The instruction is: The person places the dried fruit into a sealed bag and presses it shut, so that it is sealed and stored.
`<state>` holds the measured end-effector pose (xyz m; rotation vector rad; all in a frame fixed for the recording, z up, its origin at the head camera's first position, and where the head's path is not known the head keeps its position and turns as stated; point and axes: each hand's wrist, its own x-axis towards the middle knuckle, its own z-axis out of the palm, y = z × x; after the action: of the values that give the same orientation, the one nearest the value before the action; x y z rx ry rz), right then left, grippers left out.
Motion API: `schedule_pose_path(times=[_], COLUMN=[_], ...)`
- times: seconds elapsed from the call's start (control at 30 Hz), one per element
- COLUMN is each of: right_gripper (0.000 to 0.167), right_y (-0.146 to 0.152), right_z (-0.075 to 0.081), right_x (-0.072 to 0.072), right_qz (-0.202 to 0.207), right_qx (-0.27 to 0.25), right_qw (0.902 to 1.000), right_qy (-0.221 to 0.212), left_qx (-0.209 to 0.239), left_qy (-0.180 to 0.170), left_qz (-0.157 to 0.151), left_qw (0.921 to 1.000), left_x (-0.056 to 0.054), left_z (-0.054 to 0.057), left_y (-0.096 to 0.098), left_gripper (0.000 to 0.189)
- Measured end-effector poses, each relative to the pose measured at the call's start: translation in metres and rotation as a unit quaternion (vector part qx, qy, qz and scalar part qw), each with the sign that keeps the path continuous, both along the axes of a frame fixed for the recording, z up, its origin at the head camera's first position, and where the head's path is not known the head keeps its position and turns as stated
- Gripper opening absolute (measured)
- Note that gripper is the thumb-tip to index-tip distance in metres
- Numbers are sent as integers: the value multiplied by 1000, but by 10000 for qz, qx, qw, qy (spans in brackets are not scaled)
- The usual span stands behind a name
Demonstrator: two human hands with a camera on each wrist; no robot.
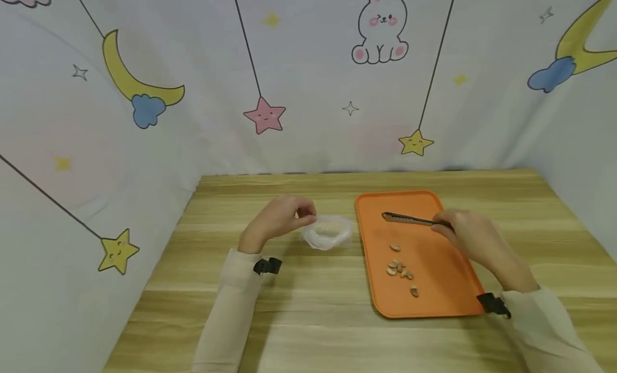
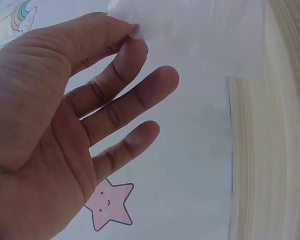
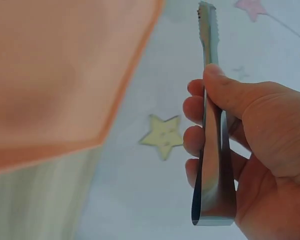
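Note:
My left hand (image 1: 284,217) pinches the rim of a clear plastic bag (image 1: 332,240) between thumb and index finger. The bag's mouth gapes upward, just left of the tray. In the left wrist view the other fingers of that hand (image 2: 55,115) spread away from the plastic (image 2: 205,40). My right hand (image 1: 474,236) grips metal tongs (image 1: 409,219) over the orange tray (image 1: 434,298). Their serrated arms lie close together in the right wrist view, and a small brownish bit shows at the tips. Several small tan-brown nuts (image 1: 396,265) lie on the tray below the tongs.
Both tray and bag are on a wood-grain table (image 1: 308,319). A white cloth backdrop (image 1: 308,148) with printed stars, moons and a rabbit stands along the table's back edge and sides. Dark straps (image 1: 494,304) circle both wrists.

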<state>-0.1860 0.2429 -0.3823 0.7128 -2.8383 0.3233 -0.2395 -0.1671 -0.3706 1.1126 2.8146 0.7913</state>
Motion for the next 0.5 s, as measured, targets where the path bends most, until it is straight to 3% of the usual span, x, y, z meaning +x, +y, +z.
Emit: schedule_pose_path(times=[0.17,0.3,0.5], right_gripper=[6,10,9], right_y=[-30,-56,-83], right_z=[21,28,28], right_x=[3,4,5], right_qz=[432,898,1164], right_qx=[-219,-339,-546], right_qw=[9974,9902,9873], right_qy=[529,1015,936], left_qx=[-10,-62,-87], left_qy=[114,92,67], left_qz=[-8,-15,-100], left_qw=[9999,9999,9999], left_x=[3,4,4], left_z=[1,1,1], left_y=[-3,-5,-3], left_gripper=[8,8,10])
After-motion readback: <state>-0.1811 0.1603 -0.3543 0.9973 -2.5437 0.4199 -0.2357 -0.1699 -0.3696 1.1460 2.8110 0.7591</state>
